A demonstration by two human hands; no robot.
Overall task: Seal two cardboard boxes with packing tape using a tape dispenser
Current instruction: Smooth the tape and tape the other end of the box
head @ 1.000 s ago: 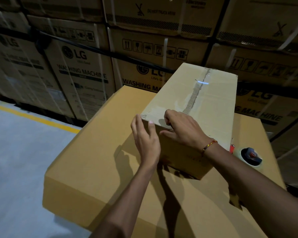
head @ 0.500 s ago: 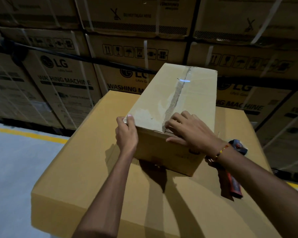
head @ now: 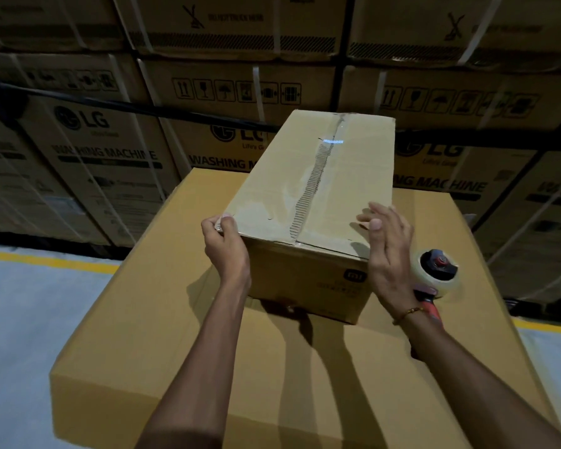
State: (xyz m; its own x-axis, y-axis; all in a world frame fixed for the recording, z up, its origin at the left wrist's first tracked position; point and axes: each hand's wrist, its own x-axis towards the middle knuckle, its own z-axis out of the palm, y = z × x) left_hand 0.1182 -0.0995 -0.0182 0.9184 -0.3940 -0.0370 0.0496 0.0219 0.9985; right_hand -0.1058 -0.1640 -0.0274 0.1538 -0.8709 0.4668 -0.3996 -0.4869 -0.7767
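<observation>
Small box (head: 321,189): left hand (head: 225,244) curls round its near-left top corner, thumb on the top face. Right hand (head: 387,251) lies flat against the near-right corner, fingers straight and slightly spread, gripping nothing. The box lies lengthwise on top of the large box (head: 143,319), with a torn strip along its top seam. Tape dispenser (head: 436,273) lies on the large box, just right of the right hand. Stacked cartons (head: 104,150) stand behind.

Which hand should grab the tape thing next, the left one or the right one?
Right, probably. The tape dispenser lies on the big box just beside the right hand, which rests open against the small box. The left hand grips the box's other near corner, farther away.
</observation>
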